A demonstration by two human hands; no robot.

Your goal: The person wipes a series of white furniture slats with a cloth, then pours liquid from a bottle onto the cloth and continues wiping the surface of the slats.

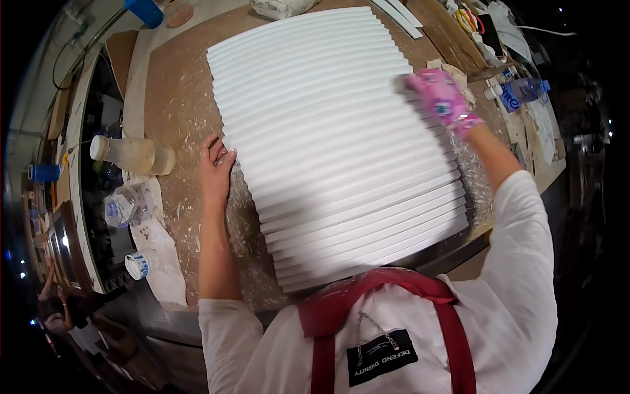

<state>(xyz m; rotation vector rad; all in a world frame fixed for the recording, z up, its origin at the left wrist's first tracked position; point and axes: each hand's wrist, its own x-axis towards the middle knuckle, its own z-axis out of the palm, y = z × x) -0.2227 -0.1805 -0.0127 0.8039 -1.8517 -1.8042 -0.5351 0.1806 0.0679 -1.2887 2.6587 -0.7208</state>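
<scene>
Long white strips (321,151) lie side by side as one wide ridged panel before me. At its left edge my left hand (216,164) is bare, its fingers apart and slightly bent, the fingertips against or close by the strip ends. My right hand (441,98) is covered by a pink patterned glove or cloth and rests at the panel's upper right edge. Motion blurs it, and its fingers do not show. A small greyish patch by its front end is too smeared to name.
The brown worktop (180,85) is strewn with pale shavings. To the left stand a bottle of cloudy liquid (134,154), a clear plastic bottle (128,205) and a white roll or cup (139,264). A water bottle (522,93) lies at right, near a wooden board (453,39).
</scene>
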